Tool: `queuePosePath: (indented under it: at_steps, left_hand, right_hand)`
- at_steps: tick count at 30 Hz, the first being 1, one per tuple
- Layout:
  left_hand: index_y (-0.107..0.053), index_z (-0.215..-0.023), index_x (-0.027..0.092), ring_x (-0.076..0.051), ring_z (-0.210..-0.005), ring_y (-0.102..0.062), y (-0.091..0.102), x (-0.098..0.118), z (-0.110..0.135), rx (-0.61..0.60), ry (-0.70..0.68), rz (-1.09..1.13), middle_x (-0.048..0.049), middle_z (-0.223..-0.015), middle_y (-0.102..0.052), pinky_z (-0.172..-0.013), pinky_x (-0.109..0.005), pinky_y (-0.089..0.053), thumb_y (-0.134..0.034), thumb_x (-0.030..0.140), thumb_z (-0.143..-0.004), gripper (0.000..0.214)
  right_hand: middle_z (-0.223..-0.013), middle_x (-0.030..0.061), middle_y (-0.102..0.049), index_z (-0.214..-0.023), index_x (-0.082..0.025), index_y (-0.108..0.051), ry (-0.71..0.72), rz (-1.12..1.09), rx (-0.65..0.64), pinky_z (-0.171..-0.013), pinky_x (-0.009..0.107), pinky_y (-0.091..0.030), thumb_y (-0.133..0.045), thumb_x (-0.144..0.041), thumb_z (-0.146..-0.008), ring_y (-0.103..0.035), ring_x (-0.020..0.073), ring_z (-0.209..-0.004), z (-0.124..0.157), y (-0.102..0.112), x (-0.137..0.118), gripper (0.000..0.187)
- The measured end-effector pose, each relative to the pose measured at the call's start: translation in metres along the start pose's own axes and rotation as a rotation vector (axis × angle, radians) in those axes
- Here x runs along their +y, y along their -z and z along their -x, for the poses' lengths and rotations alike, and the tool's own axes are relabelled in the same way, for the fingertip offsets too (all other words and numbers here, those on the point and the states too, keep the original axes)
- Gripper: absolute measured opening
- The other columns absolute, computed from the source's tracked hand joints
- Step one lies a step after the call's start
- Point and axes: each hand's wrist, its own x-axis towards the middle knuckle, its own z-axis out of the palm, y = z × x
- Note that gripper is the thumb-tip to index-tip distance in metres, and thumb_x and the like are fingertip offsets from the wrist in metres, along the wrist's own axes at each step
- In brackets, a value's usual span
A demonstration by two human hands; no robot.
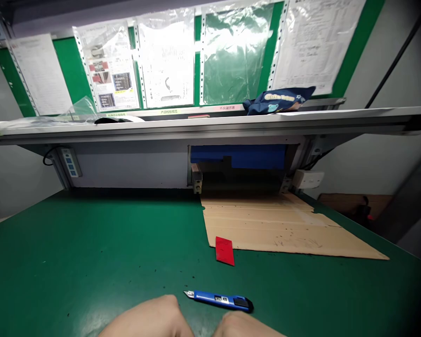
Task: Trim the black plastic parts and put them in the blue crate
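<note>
My left hand (150, 320) and my right hand (243, 326) show only partly at the bottom edge, resting on the green work mat (91, 262). Their fingers are out of frame, so I cannot say whether they are open or closed. A blue utility knife (220, 300) with its blade tip out lies on the mat just above and between the hands, not touched by either. A small red card (225, 250) lies further back, at the near edge of a flattened cardboard sheet (284, 229).
A shelf (210, 122) runs across above the bench with a dark blue snack bag (279, 99) and clear plastic on it. Paper sheets in sleeves hang on the green backboard. A power strip (71, 162) is mounted at the left. A blue bin (238, 156) sits under the shelf.
</note>
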Motion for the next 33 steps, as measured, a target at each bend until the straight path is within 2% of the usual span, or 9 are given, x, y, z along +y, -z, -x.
queuePosePath:
  at_steps: [3, 7, 10, 14, 19, 22, 25, 29, 33]
  left_hand:
    - [-0.051, -0.060, 0.020, -0.011, -0.052, -0.031, 0.009, 0.002, -0.002, 0.226, 0.065, 0.187, 0.0045, -0.052, -0.042, -0.049, -0.025, -0.022, -0.061, 0.043, -0.077, 0.031]
    - [-0.045, -0.072, 0.019, -0.009, -0.050, -0.039, 0.013, 0.003, -0.014, 0.681, 0.155, 0.526, 0.0003, -0.063, -0.060, -0.050, -0.023, -0.029, -0.043, 0.058, -0.086, 0.041]
    - [-0.046, -0.084, 0.020, -0.011, -0.059, -0.049, 0.003, -0.004, -0.024, 0.765, 0.105, 0.713, 0.0004, -0.070, -0.062, -0.061, -0.024, -0.038, -0.047, 0.056, -0.086, 0.036]
    - [-0.047, -0.085, 0.018, -0.008, -0.057, -0.046, -0.015, -0.014, -0.032, 0.699, 0.043, 0.818, 0.0040, -0.063, -0.055, -0.060, -0.023, -0.037, -0.059, 0.050, -0.082, 0.034]
    - [-0.045, -0.077, 0.017, -0.006, -0.053, -0.047, -0.029, -0.019, -0.035, 0.480, 0.055, 1.099, 0.0037, -0.061, -0.053, -0.058, -0.022, -0.038, -0.072, 0.046, -0.073, 0.039]
    - [-0.048, -0.083, 0.016, -0.008, -0.057, -0.055, -0.028, -0.013, -0.034, 0.367, 0.113, 1.332, -0.0031, -0.076, -0.062, -0.059, -0.022, -0.039, -0.073, 0.044, -0.072, 0.039]
    - [-0.050, -0.082, 0.015, -0.009, -0.060, -0.054, -0.016, -0.007, -0.030, 0.430, 0.021, 1.038, -0.0082, -0.085, -0.066, -0.057, -0.022, -0.036, -0.068, 0.044, -0.077, 0.034]
    - [-0.053, -0.078, 0.017, -0.015, -0.071, -0.053, 0.007, -0.008, -0.023, 0.786, 0.029, 0.384, -0.0039, -0.077, -0.065, -0.066, -0.026, -0.037, -0.054, 0.045, -0.086, 0.029]
    - [-0.051, -0.079, 0.019, -0.014, -0.062, -0.045, 0.029, -0.017, -0.015, 0.995, 0.115, 0.279, -0.0009, -0.074, -0.060, -0.058, -0.026, -0.033, -0.041, 0.055, -0.088, 0.039]
  right_hand:
    - [-0.070, -0.0012, -0.060, -0.082, -0.022, -0.059, -0.270, -0.070, 0.282, -0.055, 0.021, -0.041, -0.052, -0.027, -0.081, -0.055, 0.0133, -0.061, -0.001, 0.025, 0.002, 0.008]
    - [-0.077, 0.0021, -0.063, -0.092, -0.021, -0.058, -0.710, -0.261, 0.761, -0.057, 0.024, -0.047, -0.051, -0.046, -0.087, -0.059, 0.0174, -0.067, -0.003, 0.053, 0.005, 0.026]
    - [-0.096, 0.0038, -0.065, -0.106, -0.024, -0.057, -0.630, -0.240, 0.620, -0.070, 0.027, -0.051, -0.055, -0.048, -0.086, -0.061, 0.0208, -0.084, -0.004, 0.049, 0.000, 0.031]
    - [-0.108, 0.0037, -0.062, -0.120, -0.028, -0.052, -0.527, -0.035, 0.373, -0.081, 0.034, -0.049, -0.062, -0.033, -0.083, -0.058, 0.0231, -0.097, -0.008, 0.031, -0.004, 0.038]
    - [-0.103, 0.0038, -0.065, -0.116, -0.026, -0.053, -0.543, 0.048, 0.307, -0.077, 0.038, -0.048, -0.061, -0.033, -0.084, -0.060, 0.0235, -0.090, -0.008, 0.023, 0.006, 0.034]
    - [-0.112, 0.0039, -0.062, -0.118, -0.026, -0.050, -0.522, 0.011, 0.383, -0.081, 0.037, -0.048, -0.056, -0.036, -0.088, -0.059, 0.0222, -0.094, -0.007, 0.026, 0.011, 0.032]
    - [-0.114, 0.0033, -0.062, -0.121, -0.029, -0.049, -0.474, 0.012, 0.390, -0.082, 0.035, -0.047, -0.055, -0.035, -0.089, -0.058, 0.0216, -0.097, -0.006, 0.035, 0.011, 0.033]
    - [-0.103, 0.0002, -0.065, -0.112, -0.031, -0.055, -0.423, 0.054, 0.222, -0.079, 0.035, -0.046, -0.062, -0.027, -0.083, -0.059, 0.0211, -0.090, -0.008, 0.043, 0.007, 0.030]
    - [-0.099, -0.0007, -0.063, -0.108, -0.031, -0.058, -0.411, 0.115, 0.145, -0.087, 0.038, -0.044, -0.069, -0.021, -0.076, -0.056, 0.0220, -0.094, -0.026, 0.038, 0.008, 0.035]
